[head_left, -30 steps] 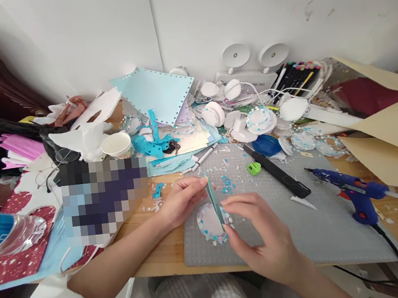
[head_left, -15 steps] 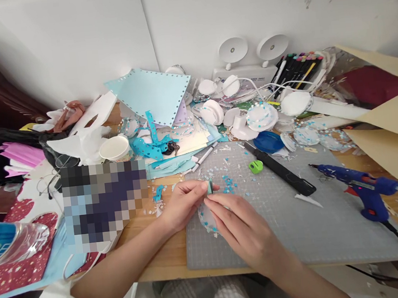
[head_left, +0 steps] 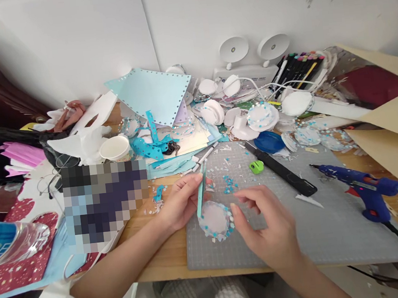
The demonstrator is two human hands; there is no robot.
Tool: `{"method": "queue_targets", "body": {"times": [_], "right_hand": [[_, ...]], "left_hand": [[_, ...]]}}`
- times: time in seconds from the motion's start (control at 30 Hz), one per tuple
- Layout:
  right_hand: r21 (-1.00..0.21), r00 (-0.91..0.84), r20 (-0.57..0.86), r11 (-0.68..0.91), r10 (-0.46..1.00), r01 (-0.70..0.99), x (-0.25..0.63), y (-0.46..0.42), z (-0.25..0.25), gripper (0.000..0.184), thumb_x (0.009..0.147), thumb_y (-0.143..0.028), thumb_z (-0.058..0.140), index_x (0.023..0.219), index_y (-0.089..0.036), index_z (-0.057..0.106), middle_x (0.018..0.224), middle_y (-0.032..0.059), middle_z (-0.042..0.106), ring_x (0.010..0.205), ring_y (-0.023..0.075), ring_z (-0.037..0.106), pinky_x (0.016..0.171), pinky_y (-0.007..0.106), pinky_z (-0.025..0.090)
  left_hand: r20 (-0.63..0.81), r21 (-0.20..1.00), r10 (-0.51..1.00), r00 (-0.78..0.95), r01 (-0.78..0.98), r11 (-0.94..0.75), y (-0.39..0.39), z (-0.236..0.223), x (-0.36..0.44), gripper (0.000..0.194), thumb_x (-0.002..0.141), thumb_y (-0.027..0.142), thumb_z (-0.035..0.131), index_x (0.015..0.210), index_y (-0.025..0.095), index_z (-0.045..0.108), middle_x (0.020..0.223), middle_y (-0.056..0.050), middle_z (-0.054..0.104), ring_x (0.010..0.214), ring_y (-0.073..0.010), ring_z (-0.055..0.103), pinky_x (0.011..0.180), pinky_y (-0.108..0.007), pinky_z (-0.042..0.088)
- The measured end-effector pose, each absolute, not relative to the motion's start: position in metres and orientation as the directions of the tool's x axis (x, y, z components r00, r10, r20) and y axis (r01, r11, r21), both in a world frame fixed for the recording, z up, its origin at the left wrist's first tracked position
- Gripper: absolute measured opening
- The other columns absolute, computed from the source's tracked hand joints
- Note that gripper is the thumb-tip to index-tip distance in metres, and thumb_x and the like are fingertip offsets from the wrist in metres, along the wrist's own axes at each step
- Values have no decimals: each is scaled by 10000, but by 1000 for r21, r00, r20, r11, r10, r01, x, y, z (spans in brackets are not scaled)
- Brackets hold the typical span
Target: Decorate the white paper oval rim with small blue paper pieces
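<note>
My left hand [head_left: 186, 197] is closed in a pinch on a narrow light-teal paper strip [head_left: 201, 196], which stands slanted with its lower end near a disc. That round translucent disc [head_left: 214, 219], rimmed with small blue and white bits, lies on the grey cutting mat [head_left: 266, 244]. Just right of the disc, my right hand [head_left: 266, 220] hovers with thumb and fingers apart, holding nothing. Small blue paper bits [head_left: 229, 183] are scattered on the mat beyond both hands.
At the right lies a blue hot glue gun [head_left: 361, 181]. A black cutter-like tool [head_left: 283, 171] and a green punch-like piece [head_left: 256, 166] rest on the mat. Behind are teal papers [head_left: 154, 94], white discs [head_left: 263, 116] and a paper cup [head_left: 114, 149]. A bottle [head_left: 12, 239] lies left.
My right hand has let go of the teal strip and moved right, its fingers spreading. The strip now shows at full length in my left hand, and the disc is uncovered.
</note>
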State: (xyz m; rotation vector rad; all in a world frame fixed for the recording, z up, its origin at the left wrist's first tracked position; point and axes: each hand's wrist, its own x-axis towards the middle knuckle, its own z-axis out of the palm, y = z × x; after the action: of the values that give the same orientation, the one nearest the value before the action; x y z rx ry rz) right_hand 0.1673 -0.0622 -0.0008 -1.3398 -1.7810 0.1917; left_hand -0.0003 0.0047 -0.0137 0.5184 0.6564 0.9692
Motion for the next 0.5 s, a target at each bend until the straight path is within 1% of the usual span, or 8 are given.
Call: {"method": "queue_targets", "body": {"times": [0.03,0.1,0.13,0.2,0.3,0.37,0.43,0.5], "right_hand": [[-615,-27,466,346,884,708,169,-63,-3,105,823,-218,596,914,-175,568,739,10,567,677,126,540,641,266,472],[-673,-71,293,258,954,693,168,-63,-8,96,833,-277,579,826,-188,546,633,-29,523,564,103,492,536,232,425],[-694,-103,225,233,969,681,167,-63,-11,109,838,-283,565,785,-192,535,605,-37,514,541,98,485,512,221,408],[-723,-146,152,210,978,658,165,-63,-15,137,842,-262,539,724,-196,519,579,-39,514,534,96,495,493,209,392],[-743,-129,123,177,984,645,163,-62,-16,148,838,-236,524,695,-198,520,563,-40,522,520,97,498,475,203,384],[-748,-96,115,150,989,647,166,-61,-13,163,840,-248,530,685,-199,520,553,-44,521,501,92,488,467,200,385],[-742,-63,137,145,989,654,172,-60,-9,168,847,-276,536,698,-198,531,561,-43,530,502,90,491,480,200,399],[-723,-9,206,158,979,672,182,-62,-6,145,851,-305,546,754,-198,563,586,-35,544,517,94,502,507,207,419]], "left_hand": [[-285,640,863,416,-588,495,5,-13,0,226,724,324,772,724,110,698,673,-11,613,536,-56,487,562,-178,448],[-311,589,841,442,-605,535,6,-13,0,226,743,327,756,733,115,678,619,12,569,508,-49,467,546,-173,437],[-318,566,835,449,-616,548,7,-12,-1,223,747,325,752,737,119,668,592,25,543,504,-48,460,548,-172,436],[-320,551,836,446,-630,547,8,-12,-1,216,757,320,743,739,124,652,571,38,512,519,-52,462,570,-175,442],[-329,587,856,399,-624,516,10,-15,-3,207,750,304,742,713,129,637,628,23,555,567,-65,498,596,-185,448],[-339,616,866,367,-609,500,11,-16,-4,206,732,289,750,676,134,627,660,12,587,591,-76,518,617,-196,452],[-326,654,876,355,-584,480,10,-16,-5,211,716,278,755,640,132,623,647,9,592,600,-80,517,635,-198,447],[-308,707,883,355,-535,462,10,-15,-6,226,692,283,766,604,128,628,618,5,585,608,-86,513,637,-196,432]]}}
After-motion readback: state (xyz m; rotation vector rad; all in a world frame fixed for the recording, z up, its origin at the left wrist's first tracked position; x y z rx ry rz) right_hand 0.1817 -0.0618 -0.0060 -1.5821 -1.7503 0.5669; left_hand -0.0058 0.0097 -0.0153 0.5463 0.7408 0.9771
